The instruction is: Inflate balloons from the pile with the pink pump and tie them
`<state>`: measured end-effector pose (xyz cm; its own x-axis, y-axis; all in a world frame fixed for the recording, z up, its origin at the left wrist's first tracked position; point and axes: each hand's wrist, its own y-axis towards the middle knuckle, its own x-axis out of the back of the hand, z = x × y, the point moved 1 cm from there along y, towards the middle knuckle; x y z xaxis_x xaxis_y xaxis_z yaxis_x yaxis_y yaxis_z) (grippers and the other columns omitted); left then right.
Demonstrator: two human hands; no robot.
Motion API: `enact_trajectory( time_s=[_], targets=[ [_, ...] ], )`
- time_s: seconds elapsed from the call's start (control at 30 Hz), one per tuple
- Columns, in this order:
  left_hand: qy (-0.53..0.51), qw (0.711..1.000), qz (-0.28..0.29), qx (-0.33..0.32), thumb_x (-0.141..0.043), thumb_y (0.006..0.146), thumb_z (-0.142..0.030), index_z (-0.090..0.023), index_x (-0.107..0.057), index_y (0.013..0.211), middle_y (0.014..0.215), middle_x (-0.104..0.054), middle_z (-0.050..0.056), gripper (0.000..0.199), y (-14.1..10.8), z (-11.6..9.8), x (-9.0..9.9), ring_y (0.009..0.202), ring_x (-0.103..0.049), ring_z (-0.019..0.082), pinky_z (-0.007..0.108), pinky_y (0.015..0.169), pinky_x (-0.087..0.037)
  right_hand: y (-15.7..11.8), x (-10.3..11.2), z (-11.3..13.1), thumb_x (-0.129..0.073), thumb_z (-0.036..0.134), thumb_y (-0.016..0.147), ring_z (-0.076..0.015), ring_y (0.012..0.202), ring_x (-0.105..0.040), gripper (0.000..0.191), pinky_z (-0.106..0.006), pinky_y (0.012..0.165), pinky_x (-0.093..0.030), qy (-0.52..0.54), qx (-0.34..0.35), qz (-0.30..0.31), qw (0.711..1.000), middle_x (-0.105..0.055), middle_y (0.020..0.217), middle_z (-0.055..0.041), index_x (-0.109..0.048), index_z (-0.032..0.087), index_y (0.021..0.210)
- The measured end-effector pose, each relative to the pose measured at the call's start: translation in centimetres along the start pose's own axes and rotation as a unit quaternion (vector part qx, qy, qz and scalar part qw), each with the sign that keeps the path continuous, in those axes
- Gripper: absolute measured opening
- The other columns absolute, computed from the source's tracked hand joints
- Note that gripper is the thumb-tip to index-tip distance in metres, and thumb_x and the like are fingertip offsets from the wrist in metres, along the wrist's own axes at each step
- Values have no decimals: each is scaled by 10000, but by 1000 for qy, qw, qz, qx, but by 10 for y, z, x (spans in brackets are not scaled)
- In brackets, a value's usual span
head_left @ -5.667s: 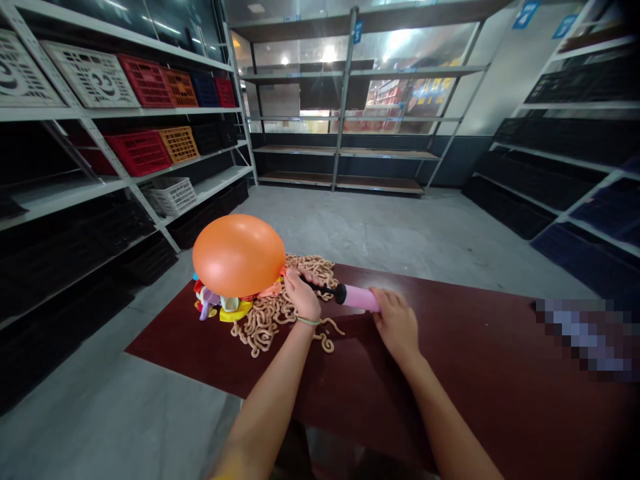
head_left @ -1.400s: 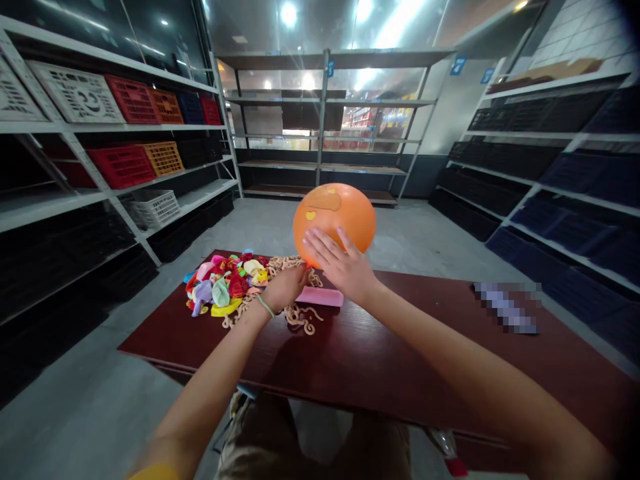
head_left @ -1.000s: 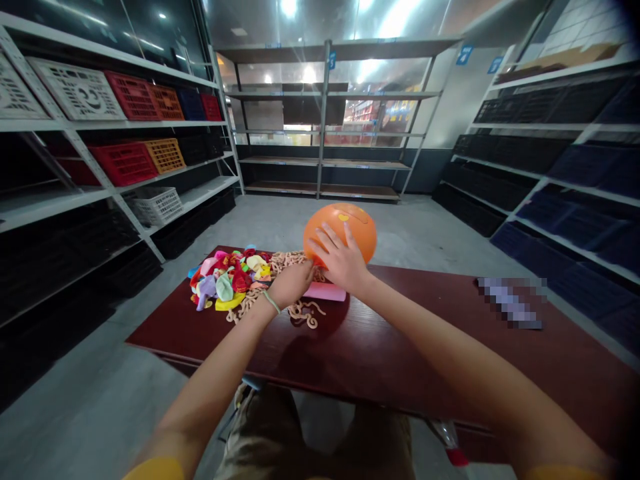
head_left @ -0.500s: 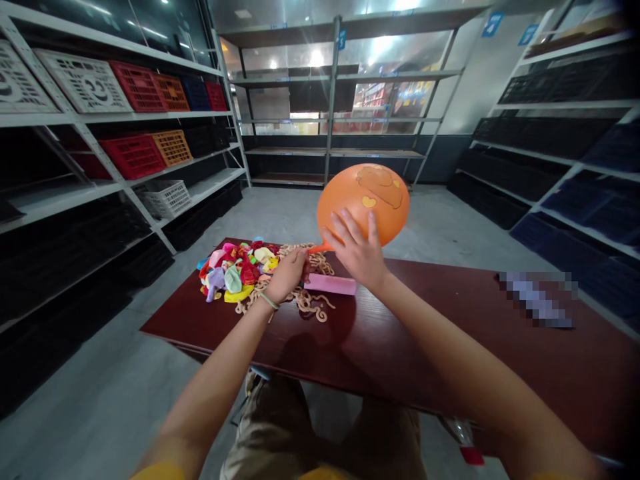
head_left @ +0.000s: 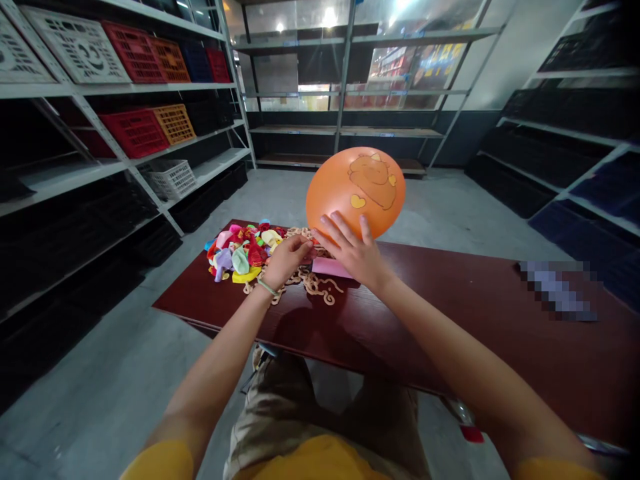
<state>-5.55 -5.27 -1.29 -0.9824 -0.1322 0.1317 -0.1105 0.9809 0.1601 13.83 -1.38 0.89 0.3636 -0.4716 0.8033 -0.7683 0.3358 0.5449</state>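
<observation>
- Above the far edge of the dark red tabletop (head_left: 450, 313), a big orange balloon (head_left: 356, 191) is up in the air, with a cartoon face drawn on it.
- The right hand (head_left: 356, 253) lies flat and open on the balloon's near side.
- The left hand (head_left: 286, 259) is closed, pinching the balloon's neck.
- A pink pump (head_left: 331, 267) lies under the hands.
- Flat colorful balloons (head_left: 239, 251) and tan curly strings (head_left: 316, 285) lie close by.

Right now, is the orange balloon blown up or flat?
Blown up. The orange balloon is round and taut, its printed cartoon spread smooth; the right hand lies open against it, and the left hand pinches at its neck.
</observation>
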Motion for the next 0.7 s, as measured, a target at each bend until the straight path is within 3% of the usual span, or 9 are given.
enact_trajectory(
  time_s=[0.17, 0.27, 0.33, 0.53, 0.7],
  targets=[
    [43, 998, -18, -30, -617, 854, -385, -167, -637, 784, 781, -689, 40, 230, 4, 11, -2, 744, -635, 176, 294, 725, -530, -48, -31, 7, -448, 188, 976, -278, 1443, -298, 562, -595, 1179, -135, -47, -24, -28, 998, -445, 1513, -61, -336, 325, 1510],
    [24, 999, -31, -7, -624, 844, -386, -169, -642, 783, 761, -685, 33, 226, 4, 20, -6, 726, -632, 175, 297, 722, -528, -81, -50, 21, -448, 198, 979, -242, 1257, -473, 364, -478, 1090, -281, -22, -61, 30, 997, -635, 1256, -47, -586, 320, 1293],
    [11, 999, -36, -2, -626, 844, -390, -171, -643, 801, 775, -685, 32, 223, 5, 26, -10, 733, -636, 175, 301, 732, -529, -94, -56, 31, -444, 232, 986, -250, 1133, -518, 283, -433, 987, -350, 5, -104, 83, 991, -671, 1128, -78, -659, 267, 1167],
    [-15, 1000, -23, 2, -619, 852, -414, -170, -635, 812, 809, -681, 35, 247, 7, 38, -16, 775, -652, 173, 313, 780, -540, -93, -57, 44, -418, 271, 994, -251, 988, -572, 292, -380, 850, -409, 53, -210, 167, 962, -674, 1017, -116, -693, 177, 1024],
    [-33, 999, -36, 7, -621, 854, -412, -172, -647, 843, 815, -691, 43, 241, 4, 37, -17, 778, -658, 174, 323, 774, -553, -85, -49, 42, -416, 243, 975, -220, 903, -608, 250, -327, 740, -435, 80, -228, 165, 956, -680, 942, -89, -659, 180, 963]
  ],
)
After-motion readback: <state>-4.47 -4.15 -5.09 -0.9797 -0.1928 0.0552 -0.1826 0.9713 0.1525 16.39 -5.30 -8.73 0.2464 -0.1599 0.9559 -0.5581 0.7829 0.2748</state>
